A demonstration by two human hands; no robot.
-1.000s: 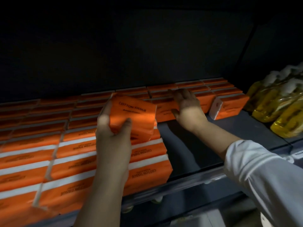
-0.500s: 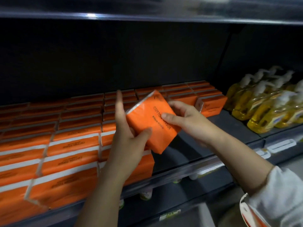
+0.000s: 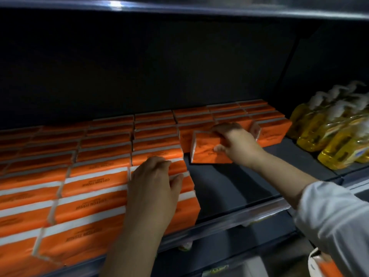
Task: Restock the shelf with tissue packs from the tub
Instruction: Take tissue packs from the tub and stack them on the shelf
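Right hand (image 3: pixel 235 144) grasps one orange tissue pack (image 3: pixel 207 151), fingers over its top edge and thumb on the front face; pack sits on the shelf floor (image 3: pixel 235 188) just in front of the back rows of packs (image 3: pixel 219 114), white end panel facing left. Grip from the right side looks chosen so the pack can be slid back and squared against the row behind it.

Left hand (image 3: pixel 155 184) lies flat and unclenched, grasping nothing, on top of the front stack of packs (image 3: pixel 95 188). Judgement: it steadies the column nearest the gap, whose edge packs lean slightly toward the bare floor.

Stock is stood on edge in tight rows, which keeps the soft packs from slumping. Left half of the shelf is full to the front lip; right half holds only a few back rows, so restocking is partly done.

Yellow soap bottles (image 3: pixel 327 134) stand to the right, apart from the packs. Tub not clearly in view
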